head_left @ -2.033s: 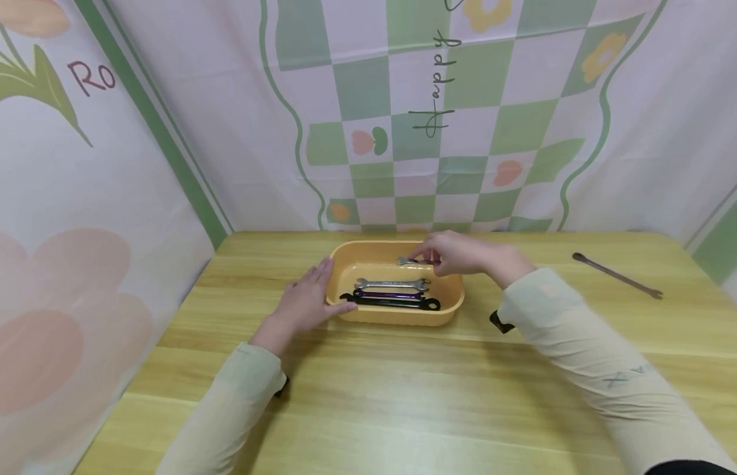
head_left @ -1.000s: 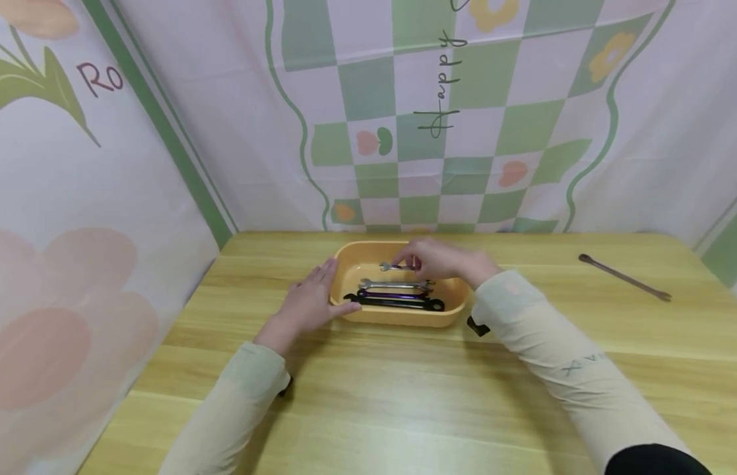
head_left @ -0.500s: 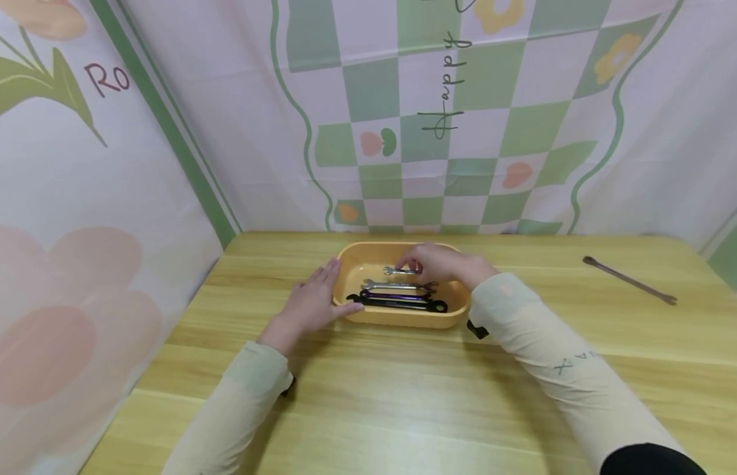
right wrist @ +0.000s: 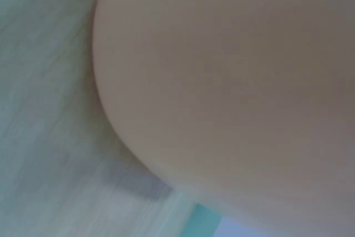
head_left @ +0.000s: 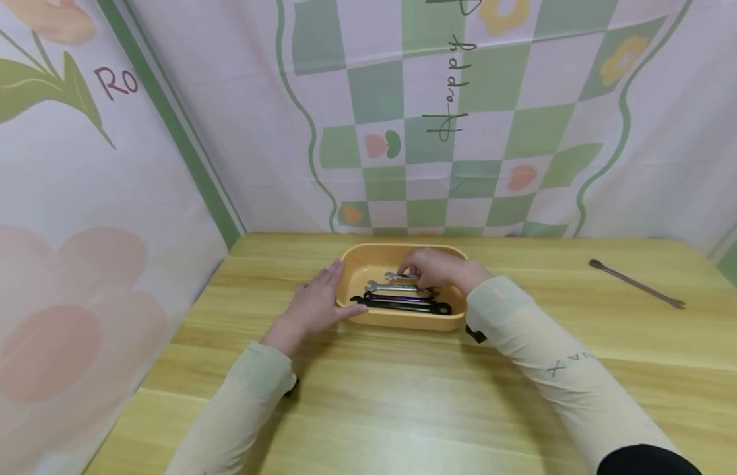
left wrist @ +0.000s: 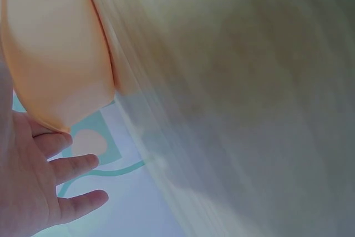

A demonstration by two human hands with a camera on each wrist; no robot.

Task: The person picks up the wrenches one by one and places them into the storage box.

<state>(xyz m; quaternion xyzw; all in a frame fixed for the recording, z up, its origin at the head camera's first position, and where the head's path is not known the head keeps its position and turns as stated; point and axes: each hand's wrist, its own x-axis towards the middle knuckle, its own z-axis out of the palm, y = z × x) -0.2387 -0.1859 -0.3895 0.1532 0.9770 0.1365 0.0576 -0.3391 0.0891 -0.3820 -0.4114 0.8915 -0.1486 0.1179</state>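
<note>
A yellow plastic basket point(head_left: 410, 322) stands on the wooden table. My left hand point(head_left: 313, 305) rests against its left end, thumb over the front rim; in the left wrist view, that hand's fingers point(left wrist: 77, 165) are extended beside the basket wall point(left wrist: 61, 43). Inside the basket, my right hand point(head_left: 442, 269) pinches a small silver wrench point(head_left: 393, 276), whose right end is hidden by the fingers. Just in front of it lie a larger silver wrench point(head_left: 394, 287), a purple wrench point(head_left: 398, 298) and a black wrench point(head_left: 400, 306), roughly parallel. Only the outer basket wall point(right wrist: 222, 81) fills the right wrist view.
A long dark wrench point(head_left: 635, 284) lies slanted on the table point(head_left: 404, 396), to the right of the basket. Behind the table's back edge hangs a patterned cloth point(head_left: 427, 178), and another cloth point(head_left: 77, 264) covers the left side.
My right hand has brought the small wrench leftward inside the basket, then lower and nearer the larger silver wrench. My left hand keeps its place on the basket; the head view has shifted slightly.
</note>
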